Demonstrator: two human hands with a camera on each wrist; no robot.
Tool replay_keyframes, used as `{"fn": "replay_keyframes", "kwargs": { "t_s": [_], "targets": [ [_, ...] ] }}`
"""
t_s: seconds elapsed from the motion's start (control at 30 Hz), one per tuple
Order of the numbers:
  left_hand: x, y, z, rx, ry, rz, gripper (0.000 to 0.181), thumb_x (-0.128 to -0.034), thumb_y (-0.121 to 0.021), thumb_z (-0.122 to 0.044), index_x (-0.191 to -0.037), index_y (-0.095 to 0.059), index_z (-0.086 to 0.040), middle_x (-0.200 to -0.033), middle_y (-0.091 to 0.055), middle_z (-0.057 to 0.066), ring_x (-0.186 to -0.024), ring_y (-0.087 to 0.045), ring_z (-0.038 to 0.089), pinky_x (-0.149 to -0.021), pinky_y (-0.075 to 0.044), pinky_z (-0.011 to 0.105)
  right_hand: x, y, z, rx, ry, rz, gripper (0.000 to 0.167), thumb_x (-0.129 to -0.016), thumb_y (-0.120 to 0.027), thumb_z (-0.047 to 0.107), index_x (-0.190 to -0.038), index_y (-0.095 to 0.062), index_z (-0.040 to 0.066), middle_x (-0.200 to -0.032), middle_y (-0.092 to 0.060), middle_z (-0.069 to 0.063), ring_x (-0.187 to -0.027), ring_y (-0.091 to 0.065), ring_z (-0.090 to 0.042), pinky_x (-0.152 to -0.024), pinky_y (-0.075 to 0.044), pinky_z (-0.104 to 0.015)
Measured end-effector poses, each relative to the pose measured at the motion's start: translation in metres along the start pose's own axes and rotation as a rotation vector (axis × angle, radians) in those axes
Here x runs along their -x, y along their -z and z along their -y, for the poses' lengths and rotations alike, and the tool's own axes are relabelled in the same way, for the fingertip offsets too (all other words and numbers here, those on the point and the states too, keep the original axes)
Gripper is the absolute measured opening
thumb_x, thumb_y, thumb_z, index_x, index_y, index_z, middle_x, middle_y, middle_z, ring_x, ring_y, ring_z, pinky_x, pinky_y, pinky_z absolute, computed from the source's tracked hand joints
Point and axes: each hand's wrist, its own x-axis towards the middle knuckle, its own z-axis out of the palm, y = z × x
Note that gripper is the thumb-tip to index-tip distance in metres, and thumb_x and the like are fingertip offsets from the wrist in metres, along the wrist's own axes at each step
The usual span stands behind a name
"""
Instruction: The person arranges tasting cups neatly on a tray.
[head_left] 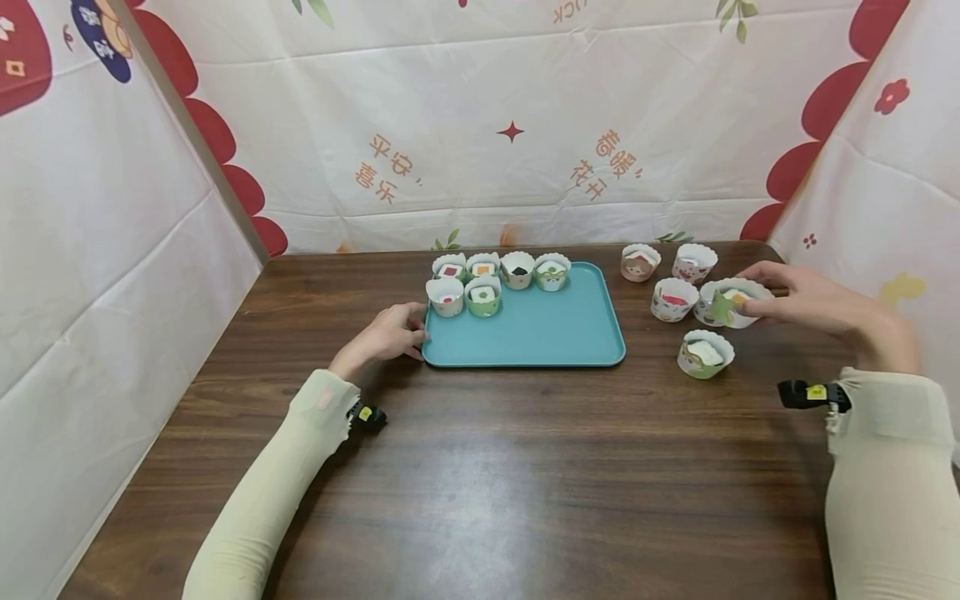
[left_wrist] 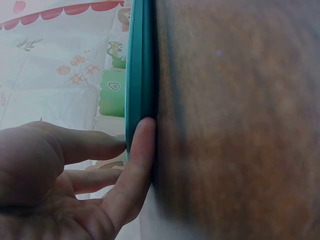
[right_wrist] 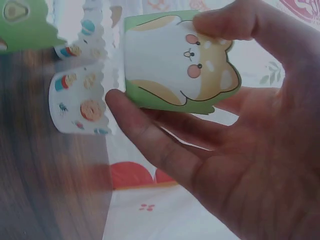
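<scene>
My right hand grips a green paper baking cup with a cartoon animal printed on it, thumb on one side and fingers on the other. White and yellow contents show inside it. Just beneath, a white printed cup stands on the table, partly hidden by it in the head view. On the other side, my left hand has its fingertips against the left edge of a teal tray. A fingertip presses the tray's outer side. Several filled paper cups stand at the tray's back left.
Around the right hand stand more filled cups: one with red contents, a green one, a patterned one and a brownish one. The brown wooden table meets a printed white cloth at the back.
</scene>
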Motion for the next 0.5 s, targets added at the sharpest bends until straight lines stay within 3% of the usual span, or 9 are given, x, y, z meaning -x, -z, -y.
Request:
{"fn": "replay_keyframes", "kwargs": {
  "t_s": [0.2, 0.37, 0.5],
  "targets": [
    [-0.001, 0.000, 0.001, -0.013, -0.002, 0.000, 0.061, -0.1041, -0.056, -0.005, -0.159, -0.032, 0.002, -0.130, -0.058, 0.028, -0.095, -0.074, 0.032, -0.076, -0.067, 0.034, -0.004, -0.004, 0.008, 0.014, 0.038, -0.040, 0.036, -0.097, -0.068, 0.022, -0.129, -0.059, 0.008, -0.098, -0.065, 0.007, -0.084, -0.057, 0.001, -0.072, -0.044, -0.019],
    [-0.002, 0.000, 0.002, -0.016, -0.006, -0.002, 0.060, -0.1041, -0.057, -0.006, -0.159, -0.032, 0.002, -0.129, -0.059, 0.028, -0.094, -0.074, 0.031, -0.075, -0.067, 0.034, -0.008, -0.005, 0.012, 0.021, 0.019, -0.044, 0.044, -0.097, -0.068, 0.028, -0.134, -0.057, 0.008, -0.113, -0.063, -0.003, -0.090, -0.051, 0.005, -0.073, -0.045, -0.020],
    [-0.002, 0.000, 0.002, -0.019, -0.011, -0.001, 0.060, -0.1042, -0.056, -0.006, -0.159, -0.032, 0.003, -0.129, -0.060, 0.028, -0.093, -0.074, 0.031, -0.076, -0.067, 0.034, -0.013, -0.008, 0.017, 0.024, 0.012, -0.067, 0.047, -0.096, -0.069, 0.031, -0.135, -0.058, 0.008, -0.115, -0.063, -0.005, -0.088, -0.052, 0.004, -0.073, -0.044, -0.019]
  ]
}}
